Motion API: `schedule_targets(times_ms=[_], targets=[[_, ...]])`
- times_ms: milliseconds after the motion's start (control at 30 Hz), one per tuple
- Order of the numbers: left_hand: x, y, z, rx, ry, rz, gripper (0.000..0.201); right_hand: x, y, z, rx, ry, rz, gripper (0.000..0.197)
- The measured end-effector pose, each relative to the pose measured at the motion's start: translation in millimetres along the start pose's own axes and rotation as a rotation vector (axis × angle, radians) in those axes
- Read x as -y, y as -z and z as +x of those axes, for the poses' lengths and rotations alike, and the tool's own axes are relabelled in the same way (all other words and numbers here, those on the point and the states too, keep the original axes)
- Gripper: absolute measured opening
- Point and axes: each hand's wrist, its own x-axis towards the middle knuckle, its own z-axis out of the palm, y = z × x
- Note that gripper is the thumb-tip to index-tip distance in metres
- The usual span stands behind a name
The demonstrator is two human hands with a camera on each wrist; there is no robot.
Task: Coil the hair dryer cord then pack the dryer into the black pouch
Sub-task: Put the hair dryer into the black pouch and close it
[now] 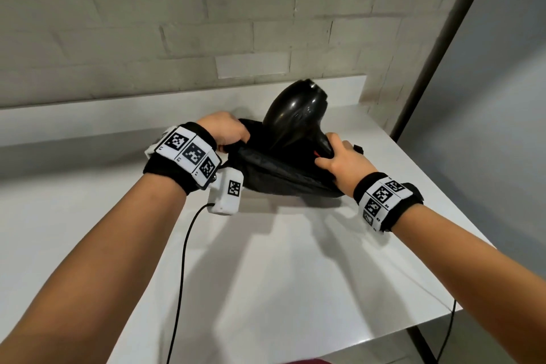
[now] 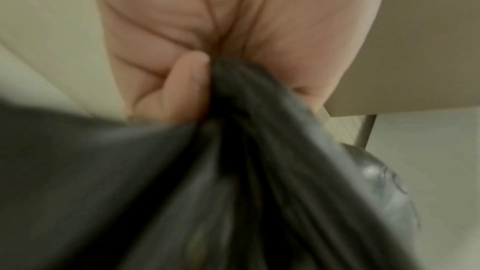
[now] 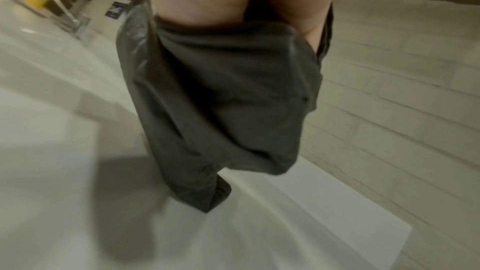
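Observation:
The glossy black hair dryer [image 1: 295, 109] stands half inside the black pouch [image 1: 277, 174], its rounded body and nozzle sticking up out of the pouch mouth. My left hand [image 1: 227, 133] grips the left end of the pouch rim; bunched black fabric [image 2: 233, 130] runs out of that fist. My right hand [image 1: 339, 159] grips the right end of the pouch rim, fingers curled over it by the dryer's handle [image 1: 325, 145]. The pouch [image 3: 221, 100] hangs below the right palm, lifted a little off the white table [image 1: 280, 275]. The dryer's cord is hidden.
A pale brick wall [image 1: 177, 23] rises behind the white table's raised back ledge [image 1: 118, 115]. A dark metal post [image 1: 443, 53] slants up at the right. The table's right edge [image 1: 461, 310] is close. Thin black wrist-camera cables [image 1: 183, 260] hang from both arms.

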Motion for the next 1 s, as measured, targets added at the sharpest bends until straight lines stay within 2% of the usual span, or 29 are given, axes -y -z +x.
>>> schedule_targets(times_ms=[100, 167, 267, 367, 467, 600, 767, 933, 1000], targets=[[-11.6, 3.9, -1.4, -0.095, -0.074, -0.08, 0.035, 8.7, 4.0, -0.7, 0.048, 0.049, -0.094, 0.051], [-15.1, 2.1, -3.0, -0.115, -0.153, -0.222, 0.046, 13.6, 3.8, -0.1, 0.067, 0.062, -0.138, 0.051], [-9.1, -1.4, -7.7, -0.01, -0.358, -0.458, 0.057, 15.8, -0.1, 1.9, 0.08, 0.058, -0.147, 0.054], [7.4, -4.1, -8.3, 0.151, -0.496, -0.458, 0.081, 12.9, -1.2, 0.1, 0.079, 0.038, -0.125, 0.055], [23.4, -12.2, -2.6, 0.209, -0.51, -0.431, 0.104, 10.9, 1.2, -1.8, 0.076, 0.042, -0.123, 0.052], [27.1, -21.7, -1.5, 0.182, -0.527, -0.441, 0.114, 15.1, 3.1, -0.6, 0.064, 0.065, -0.1, 0.049], [16.5, -30.0, 1.7, 0.128, -0.513, -0.383, 0.142, 19.4, -1.3, 2.2, 0.016, 0.115, -0.061, 0.045], [13.1, -33.0, 1.9, -0.007, -0.481, -0.427, 0.13, 17.5, -6.0, 2.3, -0.108, 0.204, 0.116, 0.068], [16.4, -32.0, 4.0, -0.039, -0.488, -0.461, 0.128, 13.1, -6.5, 3.5, -0.185, 0.16, 0.287, 0.075]])
